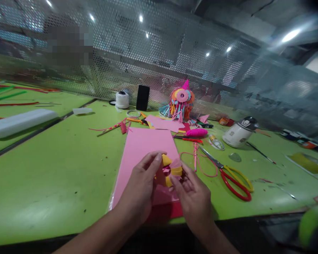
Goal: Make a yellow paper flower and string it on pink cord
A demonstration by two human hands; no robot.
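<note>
Between my two hands is a small round paper flower [176,171] with yellow and pink petals around a pink middle. My left hand [145,180] pinches its left edge between thumb and fingers. On the other side my right hand [192,192] grips the lower right edge, thumb in front. Both hands are above a stack of pink paper sheets [148,141] in a clear sleeve. A red sheet [163,212] shows at its near end. To the right of my right hand lie large scissors [224,169] with one red and one yellow handle.
Behind the sheets stands a colourful tasselled paper lantern [182,100]. A black phone [142,97] leans upright beside a white thread spool [122,100]. Magenta yarn [196,132], a white kettle-like container [240,132] and a brush [261,153] are on the right; a white foam block [22,121] lies left.
</note>
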